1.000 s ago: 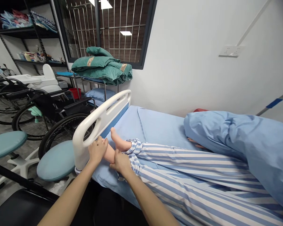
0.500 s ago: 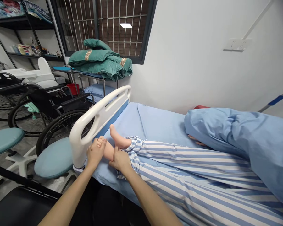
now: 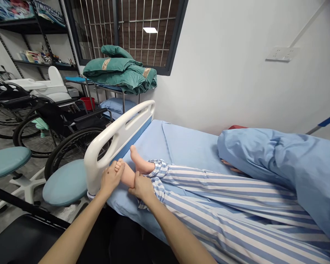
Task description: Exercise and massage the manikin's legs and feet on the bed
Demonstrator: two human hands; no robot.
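Note:
On the bed lie two legs in blue-and-white striped trousers (image 3: pixel 209 216), their smooth, plastic-looking feet towards the footboard. My left hand (image 3: pixel 111 179) is closed around the toe end of the near foot (image 3: pixel 128 176), whose toes show above my fingers. Just above the ankle, by the trouser cuff, my right hand (image 3: pixel 143 187) grips the same leg, its thumb below and fingers over the top. Beside it the far foot (image 3: pixel 140 163) points upward, untouched. Blue bedding (image 3: pixel 264 150) covers the upper part of the body, and some fingers (image 3: pixel 231 167) poke out from under it.
A white footboard (image 3: pixel 92 152) rises close to my left hand. Beyond it stand a wheelchair (image 3: pixel 71 128) and round stools (image 3: pixel 66 183). Folded green quilts (image 3: pixel 121 71) are stacked under the barred window, and a wall (image 3: pixel 222 66) runs along the bed's far side.
The whole view has shifted slightly, with things appearing a little further right. Both hands keep the same hold on the near foot and ankle.

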